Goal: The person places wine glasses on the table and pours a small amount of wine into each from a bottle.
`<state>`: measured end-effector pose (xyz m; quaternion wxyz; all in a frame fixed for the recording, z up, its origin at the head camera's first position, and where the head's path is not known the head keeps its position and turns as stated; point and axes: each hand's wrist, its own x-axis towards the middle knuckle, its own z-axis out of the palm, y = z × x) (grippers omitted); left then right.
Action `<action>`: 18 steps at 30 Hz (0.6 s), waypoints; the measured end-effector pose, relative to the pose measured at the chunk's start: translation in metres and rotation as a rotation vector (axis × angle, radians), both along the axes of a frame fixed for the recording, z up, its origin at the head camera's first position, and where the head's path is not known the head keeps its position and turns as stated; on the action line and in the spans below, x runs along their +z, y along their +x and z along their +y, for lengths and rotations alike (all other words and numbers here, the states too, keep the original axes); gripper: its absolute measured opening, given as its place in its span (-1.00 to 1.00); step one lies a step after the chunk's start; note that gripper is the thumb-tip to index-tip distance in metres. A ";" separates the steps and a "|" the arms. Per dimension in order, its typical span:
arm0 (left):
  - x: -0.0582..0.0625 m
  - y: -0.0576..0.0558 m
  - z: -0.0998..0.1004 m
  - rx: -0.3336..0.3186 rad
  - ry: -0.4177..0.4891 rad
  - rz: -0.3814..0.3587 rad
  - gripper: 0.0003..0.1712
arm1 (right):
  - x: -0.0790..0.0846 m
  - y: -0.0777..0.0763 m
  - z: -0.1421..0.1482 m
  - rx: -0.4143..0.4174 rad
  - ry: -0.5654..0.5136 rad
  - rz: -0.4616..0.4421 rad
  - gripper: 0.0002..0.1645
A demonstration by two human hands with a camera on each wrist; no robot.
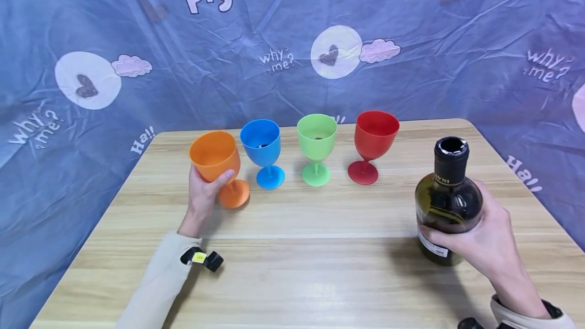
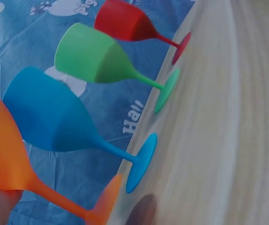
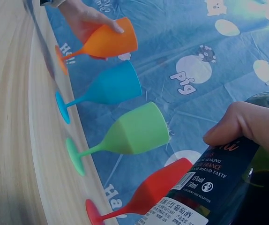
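At the left end of a row of goblets, my left hand (image 1: pixel 207 189) holds the orange goblet (image 1: pixel 215 154) round its bowl, thumb on the near side. Whether its base touches the table I cannot tell. Beside it stand the blue goblet (image 1: pixel 261 141), the green goblet (image 1: pixel 316 138) and the red goblet (image 1: pixel 376 136), all upright. A little dark liquid shows inside the blue and green ones. On the right, my right hand (image 1: pixel 489 237) grips a dark glass wine bottle (image 1: pixel 450 202) round its body. The bottle is upright with an uncorked mouth, and its label (image 3: pixel 205 178) shows in the right wrist view.
All this is on a light wooden table (image 1: pixel 311 278). Behind its far edge hangs a blue printed cloth (image 1: pixel 256 55), close to the goblets. A strap with a small black camera (image 1: pixel 212 261) sits on my left wrist.
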<state>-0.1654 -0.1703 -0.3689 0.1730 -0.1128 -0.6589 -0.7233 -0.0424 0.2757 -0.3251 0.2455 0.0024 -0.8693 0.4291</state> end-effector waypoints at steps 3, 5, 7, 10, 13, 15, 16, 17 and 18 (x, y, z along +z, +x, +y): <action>-0.002 0.008 0.003 -0.005 -0.042 -0.033 -0.26 | 0.000 0.000 0.000 0.006 -0.001 0.001 0.09; -0.003 0.012 0.007 -0.017 -0.067 -0.053 -0.26 | 0.000 0.000 0.000 0.010 -0.003 0.002 0.09; -0.004 0.017 0.011 -0.032 -0.094 -0.057 -0.25 | 0.000 0.000 -0.001 0.013 -0.003 0.001 0.09; -0.005 0.023 0.020 -0.069 -0.112 -0.034 -0.22 | 0.000 0.000 -0.001 0.016 -0.001 -0.001 0.09; -0.005 0.029 0.030 -0.113 -0.122 0.008 -0.17 | 0.000 0.000 -0.001 0.018 0.002 -0.002 0.09; -0.005 0.033 0.038 -0.139 -0.124 0.027 -0.13 | 0.001 0.000 -0.001 0.020 0.006 -0.001 0.09; -0.004 0.035 0.042 -0.146 -0.123 0.031 -0.13 | 0.001 0.000 -0.001 0.022 0.007 0.000 0.09; -0.004 0.037 0.047 -0.150 -0.120 0.031 -0.11 | 0.001 -0.001 0.000 0.023 0.009 0.002 0.09; -0.004 0.039 0.052 -0.152 -0.111 0.031 -0.10 | 0.001 -0.001 0.000 0.024 0.011 0.002 0.09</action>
